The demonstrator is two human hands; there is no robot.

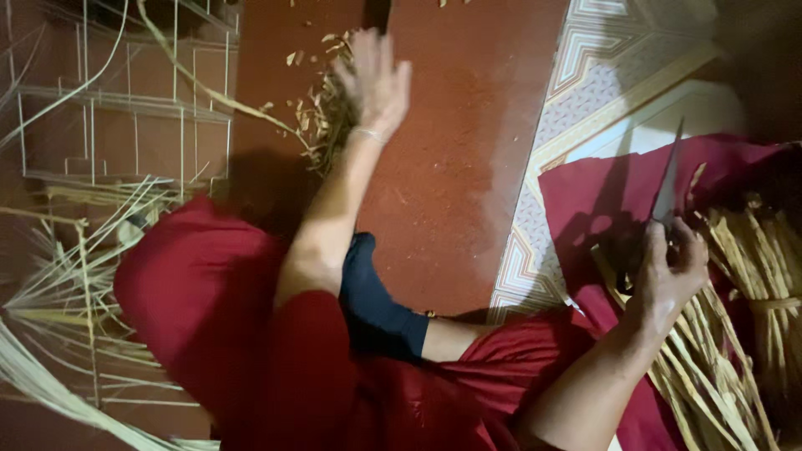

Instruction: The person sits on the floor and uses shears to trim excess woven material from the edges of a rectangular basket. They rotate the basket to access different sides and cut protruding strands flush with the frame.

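a: head view, item one: left hand (pixel 376 79). state?
b: fingers loosely spread, palm down on a heap of pale shavings (pixel 327 117) on the red floor (pixel 451 167). it grips nothing that shows.

a: item two: right hand (pixel 668 267).
b: closed around the handle of a knife (pixel 668 179), blade pointing up and away from the floor's red patch, toward the patterned mat (pixel 601 75).

a: item three: stock.
b: bundle of split cane strips (pixel 735 334), pale yellow, lying just right of the knife and under the right hand, on a red cloth (pixel 601 200). whether the hand touches the strips cannot be told.

a: placement against the knife?
b: shavings well to its left, across the floor. mat between floor and cloth, just left of the blade.

a: item four: other goods.
b: far left of the knife, a part-woven frame of thin cane (pixel 125 100), with loose long strips (pixel 75 292) fanned out below it. red garment (pixel 217 309) over the person's lap, between frame and knife.
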